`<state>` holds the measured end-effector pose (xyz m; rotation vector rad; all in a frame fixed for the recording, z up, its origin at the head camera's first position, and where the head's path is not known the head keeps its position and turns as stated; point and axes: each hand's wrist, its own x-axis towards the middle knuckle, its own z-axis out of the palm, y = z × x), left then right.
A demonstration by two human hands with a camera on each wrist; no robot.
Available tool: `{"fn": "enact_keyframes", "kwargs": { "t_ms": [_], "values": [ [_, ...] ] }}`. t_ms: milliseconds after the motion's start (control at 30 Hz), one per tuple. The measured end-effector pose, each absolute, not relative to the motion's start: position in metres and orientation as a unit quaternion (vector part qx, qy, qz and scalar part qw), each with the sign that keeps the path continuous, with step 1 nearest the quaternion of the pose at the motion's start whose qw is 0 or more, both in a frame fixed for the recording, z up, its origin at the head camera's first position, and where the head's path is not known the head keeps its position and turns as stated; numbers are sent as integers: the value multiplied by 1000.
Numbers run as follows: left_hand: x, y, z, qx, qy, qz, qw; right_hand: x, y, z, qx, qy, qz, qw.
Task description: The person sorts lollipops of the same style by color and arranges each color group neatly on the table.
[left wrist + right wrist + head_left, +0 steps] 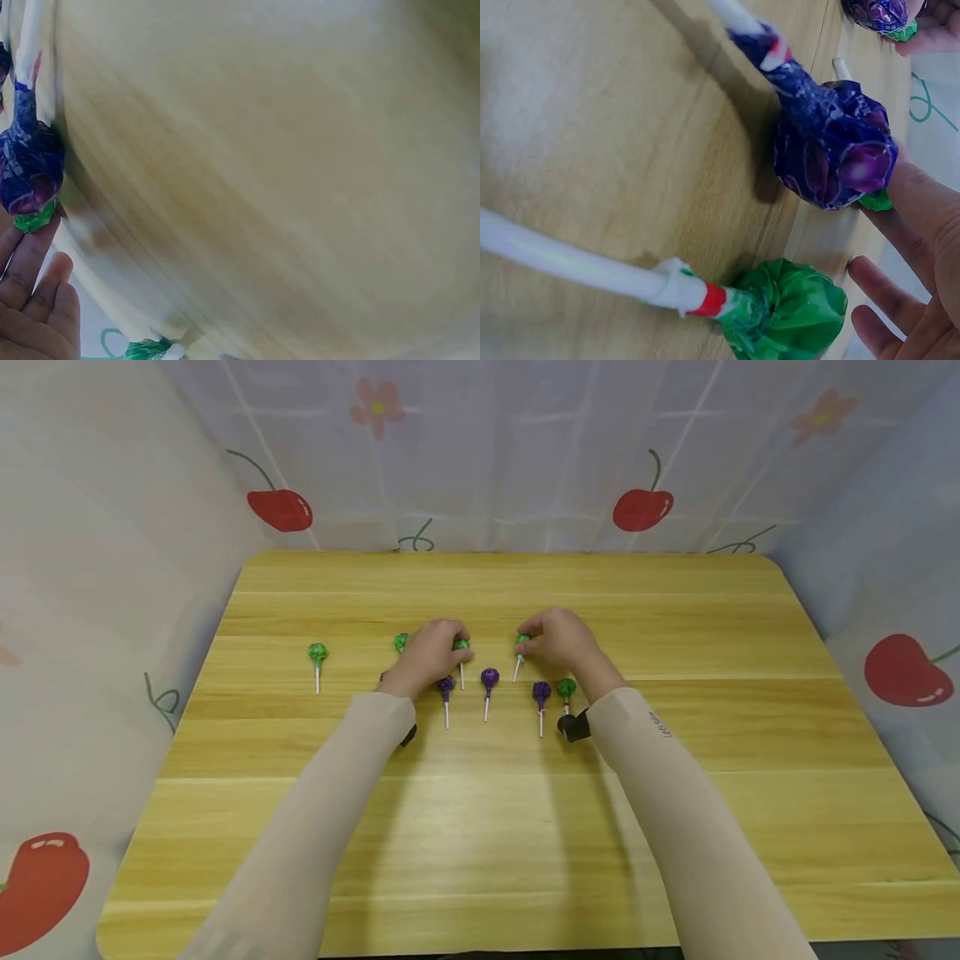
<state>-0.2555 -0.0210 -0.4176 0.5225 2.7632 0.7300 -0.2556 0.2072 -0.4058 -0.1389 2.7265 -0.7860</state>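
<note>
My left hand (431, 650) pinches the head of a green-wrapped lollipop (462, 645), its white stick pointing toward me. A little to the right, my right hand (564, 639) holds another green lollipop (522, 640) between thumb and fingers, its stick slanting down. Purple lollipops (490, 677) (542, 692) (447, 684) lie nearer me, below the hands. Beside the right wrist lies a green lollipop (567, 687), also large in the right wrist view (791, 311). In both wrist views a purple lollipop (30, 169) (836, 146) partly hides the held green one.
At the left of the wooden table (480, 827) lies a green lollipop (318, 652). Another green head (402, 642) shows beside the left hand, and a bit of purple wrapper (383, 676) peeks out by the left wrist. Patterned curtains (480, 452) stand behind and at both sides.
</note>
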Motion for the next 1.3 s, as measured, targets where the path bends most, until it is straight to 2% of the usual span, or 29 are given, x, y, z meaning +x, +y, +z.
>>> {"fn": "enact_keyframes", "kwargs": {
  "t_ms": [800,1100,1300],
  "values": [
    [-248,-34,-413,171,940,273,114,-253,207,-401,-63,945,-280,155],
    [-237,-61,-385,148,930,322,100,-242,250,-392,-53,939,-322,106],
    [-225,-98,-377,134,934,320,90,-219,281,-391,-48,940,-319,110]
  ]
}}
